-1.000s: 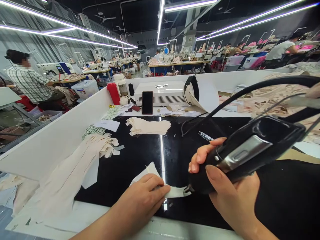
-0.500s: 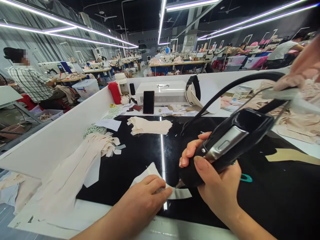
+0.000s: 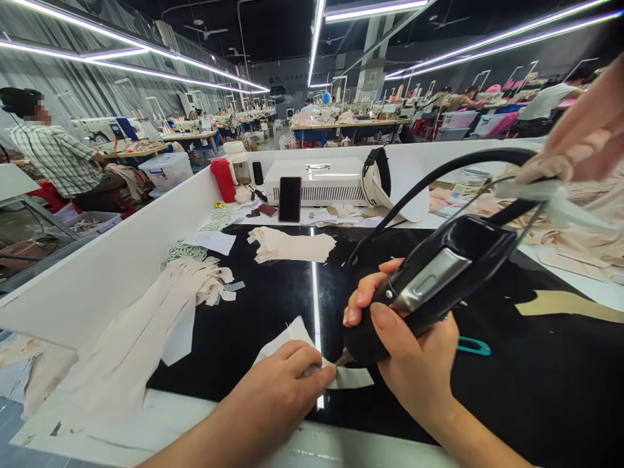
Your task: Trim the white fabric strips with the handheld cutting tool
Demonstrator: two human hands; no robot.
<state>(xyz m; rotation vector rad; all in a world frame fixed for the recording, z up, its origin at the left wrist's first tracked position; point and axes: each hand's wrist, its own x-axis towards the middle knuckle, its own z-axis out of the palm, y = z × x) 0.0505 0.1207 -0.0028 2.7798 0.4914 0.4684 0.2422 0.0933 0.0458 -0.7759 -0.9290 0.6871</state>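
Note:
My left hand (image 3: 292, 380) has its fingers bent and pressed down on a small white fabric piece (image 3: 295, 330), whose curved strip sticks out to the right of the fingertips. My right hand (image 3: 409, 344) is wrapped round a black corded hand-held power tool (image 3: 433, 276) with a silver lever and a pointed metal tip. The tool slants down to the left. Its tip (image 3: 344, 359) is at the strip's upper edge, close beside my left fingertips; whether it touches the cloth I cannot tell.
Another hand (image 3: 578, 140), blurred, holds something translucent by the cable at upper right. Long beige strips (image 3: 131, 331) lie left. Stacked beige pieces (image 3: 297, 246), a phone (image 3: 290, 199) and a white vented box (image 3: 331, 182) stand farther back. A teal clip-like object (image 3: 474, 346) lies right.
My right hand and the power tool have shifted slightly left, bringing the tip nearer my left fingertips. The blurred hand at upper right has moved left. My left hand stays on the fabric.

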